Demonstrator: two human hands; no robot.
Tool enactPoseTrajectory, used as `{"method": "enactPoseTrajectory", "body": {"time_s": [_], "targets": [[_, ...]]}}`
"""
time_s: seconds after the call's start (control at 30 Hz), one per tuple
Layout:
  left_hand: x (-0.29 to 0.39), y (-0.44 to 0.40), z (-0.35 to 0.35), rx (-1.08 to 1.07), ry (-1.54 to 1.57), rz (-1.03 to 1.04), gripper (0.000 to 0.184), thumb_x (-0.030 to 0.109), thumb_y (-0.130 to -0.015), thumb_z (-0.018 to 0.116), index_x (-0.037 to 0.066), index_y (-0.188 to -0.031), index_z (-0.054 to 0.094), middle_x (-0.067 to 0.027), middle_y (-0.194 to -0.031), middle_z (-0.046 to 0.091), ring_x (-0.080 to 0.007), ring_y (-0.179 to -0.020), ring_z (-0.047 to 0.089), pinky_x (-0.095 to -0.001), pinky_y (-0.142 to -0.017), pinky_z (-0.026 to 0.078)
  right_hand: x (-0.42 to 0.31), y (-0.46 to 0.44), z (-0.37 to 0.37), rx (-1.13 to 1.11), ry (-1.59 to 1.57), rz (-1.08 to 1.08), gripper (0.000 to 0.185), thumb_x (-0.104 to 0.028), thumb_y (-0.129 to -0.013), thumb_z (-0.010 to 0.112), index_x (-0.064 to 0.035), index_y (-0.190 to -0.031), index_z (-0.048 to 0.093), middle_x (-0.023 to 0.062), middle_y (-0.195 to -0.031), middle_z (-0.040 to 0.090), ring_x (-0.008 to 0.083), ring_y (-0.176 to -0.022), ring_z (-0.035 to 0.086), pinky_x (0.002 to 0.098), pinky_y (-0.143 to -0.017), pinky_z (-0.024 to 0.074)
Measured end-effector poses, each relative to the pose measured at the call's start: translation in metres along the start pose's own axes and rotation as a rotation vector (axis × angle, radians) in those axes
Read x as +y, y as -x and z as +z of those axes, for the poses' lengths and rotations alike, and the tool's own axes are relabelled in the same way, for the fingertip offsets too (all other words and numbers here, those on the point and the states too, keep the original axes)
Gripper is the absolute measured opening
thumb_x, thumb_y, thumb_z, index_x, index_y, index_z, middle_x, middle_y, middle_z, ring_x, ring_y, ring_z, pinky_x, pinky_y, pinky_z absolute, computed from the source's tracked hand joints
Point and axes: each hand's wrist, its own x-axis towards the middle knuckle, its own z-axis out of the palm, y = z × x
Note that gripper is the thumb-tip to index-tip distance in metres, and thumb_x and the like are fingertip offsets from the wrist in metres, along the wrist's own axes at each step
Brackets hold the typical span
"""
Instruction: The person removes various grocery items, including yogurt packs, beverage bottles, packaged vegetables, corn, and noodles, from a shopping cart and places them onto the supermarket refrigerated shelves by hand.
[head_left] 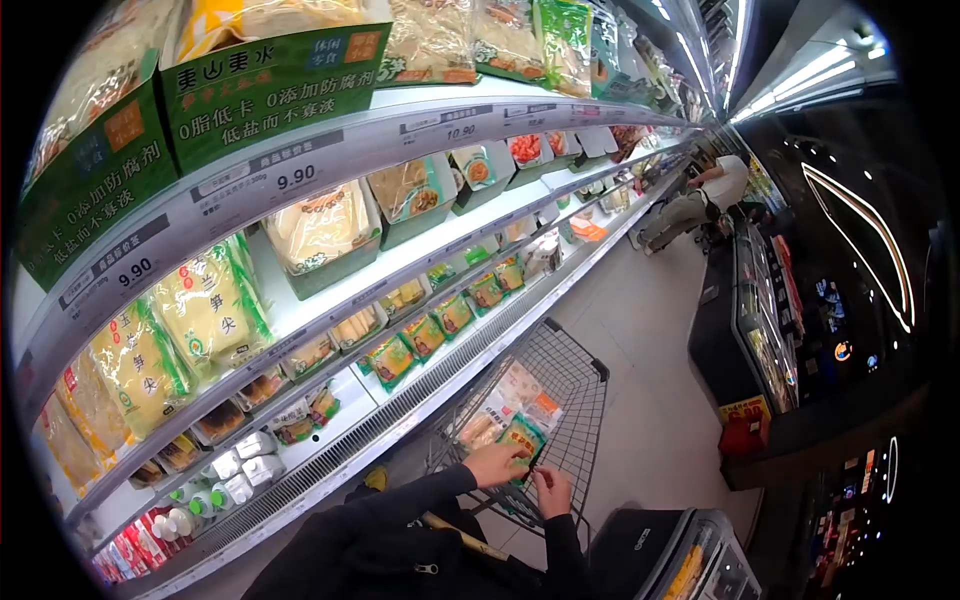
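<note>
A wire shopping cart stands in the aisle below me, with several food packages in it. My left hand is over the cart's near end, its fingers curled at the edge of a green and orange packet. Close to its right, my right hand has its fingers bent together at the dark lower end of that packet. The two hands are a little apart. A pale package lies beside the packet, farther to the left. What sits between the fingertips is too small to make out.
Refrigerated shelves with packaged foods run along the left. A person leans toward the shelves farther down the aisle. Dark display cases line the right, and another case stands near my right arm.
</note>
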Motion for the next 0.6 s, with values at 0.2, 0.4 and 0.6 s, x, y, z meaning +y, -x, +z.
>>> {"method": "enactPoseTrajectory", "body": {"time_s": [0.2, 0.4, 0.6], "targets": [[-0.014, 0.029, 0.047, -0.538, -0.677, 0.006, 0.064, 0.06, -0.091, 0.061, 0.011, -0.132, 0.06, -0.0184, -0.135, 0.06, -0.0385, -0.119, 0.06, -0.0486, -0.093, 0.053, 0.073, 0.103, -0.043, 0.076, 0.415, 0.065, 0.028, -0.03, -0.096, 0.063, -0.0035, -0.1, 0.072, 0.0126, -0.091, 0.071, 0.0314, -0.095, 0.065, 0.0422, -0.083, 0.05], [-0.043, 0.027, 0.037, -0.594, -0.756, 0.146, 0.062, 0.057, -0.086, 0.069, 0.016, -0.131, 0.061, -0.0111, -0.113, 0.072, -0.0324, -0.107, 0.068, -0.0481, -0.085, 0.055, 0.07, 0.111, -0.029, 0.213, 0.501, 0.019, 0.04, -0.038, -0.097, 0.059, -0.0043, -0.08, 0.072, 0.0134, -0.082, 0.07, 0.035, -0.085, 0.064, 0.0446, -0.081, 0.0483], [-0.037, 0.023, 0.0, -0.553, -0.736, -0.045, 0.073, 0.075, -0.077, 0.066, 0.014, -0.118, 0.07, -0.0145, -0.089, 0.074, -0.0362, -0.09, 0.071, -0.048, -0.075, 0.056, 0.072, 0.085, -0.03, 0.149, 0.609, 0.164, 0.043, -0.041, -0.095, 0.059, -0.0041, -0.073, 0.067, 0.019, -0.071, 0.065, 0.0393, -0.072, 0.061, 0.0496, -0.071, 0.0456]]}}
